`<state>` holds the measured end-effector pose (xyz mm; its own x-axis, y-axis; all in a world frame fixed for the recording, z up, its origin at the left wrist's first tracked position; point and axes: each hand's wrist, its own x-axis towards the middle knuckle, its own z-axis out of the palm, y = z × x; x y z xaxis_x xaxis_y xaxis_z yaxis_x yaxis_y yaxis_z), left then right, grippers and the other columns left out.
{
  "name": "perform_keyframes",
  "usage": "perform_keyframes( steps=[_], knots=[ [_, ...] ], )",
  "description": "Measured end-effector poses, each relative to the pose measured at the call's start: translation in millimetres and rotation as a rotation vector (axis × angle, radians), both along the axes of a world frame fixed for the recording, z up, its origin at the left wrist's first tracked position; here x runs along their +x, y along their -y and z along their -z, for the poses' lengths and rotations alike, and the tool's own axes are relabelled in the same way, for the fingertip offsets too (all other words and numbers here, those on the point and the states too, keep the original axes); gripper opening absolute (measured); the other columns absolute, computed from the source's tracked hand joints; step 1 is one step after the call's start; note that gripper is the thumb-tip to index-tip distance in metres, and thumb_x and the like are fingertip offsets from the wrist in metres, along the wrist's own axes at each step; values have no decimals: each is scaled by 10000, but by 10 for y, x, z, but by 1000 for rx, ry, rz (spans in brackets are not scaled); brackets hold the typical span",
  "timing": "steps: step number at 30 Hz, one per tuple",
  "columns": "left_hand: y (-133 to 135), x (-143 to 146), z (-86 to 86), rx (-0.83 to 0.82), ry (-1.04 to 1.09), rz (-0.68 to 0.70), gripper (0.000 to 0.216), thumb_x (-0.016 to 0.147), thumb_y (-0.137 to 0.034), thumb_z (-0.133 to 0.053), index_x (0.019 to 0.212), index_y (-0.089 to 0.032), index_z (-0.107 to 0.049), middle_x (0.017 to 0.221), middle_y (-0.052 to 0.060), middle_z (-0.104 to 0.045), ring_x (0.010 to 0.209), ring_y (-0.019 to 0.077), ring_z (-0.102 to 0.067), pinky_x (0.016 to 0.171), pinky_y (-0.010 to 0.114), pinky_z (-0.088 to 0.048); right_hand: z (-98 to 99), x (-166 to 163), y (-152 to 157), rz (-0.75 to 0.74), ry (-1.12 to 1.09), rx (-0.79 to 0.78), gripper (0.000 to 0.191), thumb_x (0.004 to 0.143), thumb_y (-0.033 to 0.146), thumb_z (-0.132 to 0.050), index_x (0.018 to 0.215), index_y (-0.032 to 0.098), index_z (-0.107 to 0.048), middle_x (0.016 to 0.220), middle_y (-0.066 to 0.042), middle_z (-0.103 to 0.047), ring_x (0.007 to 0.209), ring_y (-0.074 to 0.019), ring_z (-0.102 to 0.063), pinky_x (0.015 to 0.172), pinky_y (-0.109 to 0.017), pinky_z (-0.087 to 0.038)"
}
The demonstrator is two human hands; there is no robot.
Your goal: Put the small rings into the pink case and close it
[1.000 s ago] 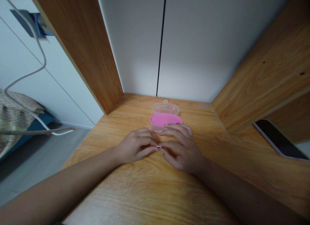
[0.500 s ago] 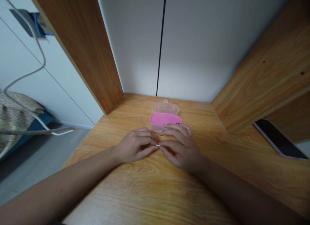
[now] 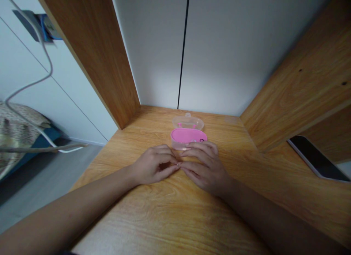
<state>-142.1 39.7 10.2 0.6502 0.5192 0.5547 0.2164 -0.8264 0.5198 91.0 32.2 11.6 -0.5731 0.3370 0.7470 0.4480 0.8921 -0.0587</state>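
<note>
My left hand (image 3: 155, 164) rests on the table with thumb and index finger pinched together. Against those fingertips, my right hand (image 3: 206, 168) brings its own thumb and index finger, also closed. A tiny pale thing (image 3: 178, 164) lies where the fingertips meet, mostly hidden and too small to name. Just beyond the hands sits an oval box with a pink top surface (image 3: 185, 134) and clear sides. Its transparent lid (image 3: 192, 120) is folded back behind it. A small black loop (image 3: 202, 140) lies on the pink surface, near my right hand's outer fingers.
The wooden table (image 3: 153, 218) ends at a pale panel (image 3: 219, 64) at the back. Wooden boards (image 3: 90, 57) rise on both sides. A phone (image 3: 315, 156) lies at the right. On the left, a white cable (image 3: 49, 64) hangs over the floor.
The right fingertips have closed in over the tiny pale thing, and less of it shows. Both hands otherwise keep their place, and the box has not been moved.
</note>
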Motion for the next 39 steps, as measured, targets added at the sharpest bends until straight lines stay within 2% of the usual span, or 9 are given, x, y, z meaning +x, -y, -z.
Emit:
perform_keyframes(
  steps=[6,15,22,39],
  knots=[
    [6,1,-5,-21,-4,-9,88,907,-179,-636,963,-149,-698,898,81,-719,849,170,-654,769,312,-539,-4,4,2,31,-22,6,170,868,192,-735,1013,274,-700,1081,-2,-758,1140,-219,-632,1001,-446,-389],
    [5,1,-15,-30,-1,-3,117,909,-193,-651,1010,-163,-702,944,88,-728,890,177,-665,801,321,-544,-1,16,8,52,-41,-27,163,843,222,-756,976,285,-687,1089,5,-750,1134,-234,-637,985,-455,-409],
    [-5,-11,-34,41,-5,-69,164,888,-208,-683,1045,-160,-678,976,95,-731,918,190,-669,824,332,-549,-5,5,-9,75,-53,-36,179,838,212,-761,985,290,-695,1063,1,-754,1129,-235,-636,969,-453,-413],
    [-29,-17,-9,186,9,-70,132,907,-195,-676,1029,-184,-727,923,69,-745,882,166,-678,800,318,-582,24,15,-28,74,-29,-42,157,852,221,-752,976,298,-694,1085,12,-754,1141,-236,-633,987,-456,-386]
  ],
)
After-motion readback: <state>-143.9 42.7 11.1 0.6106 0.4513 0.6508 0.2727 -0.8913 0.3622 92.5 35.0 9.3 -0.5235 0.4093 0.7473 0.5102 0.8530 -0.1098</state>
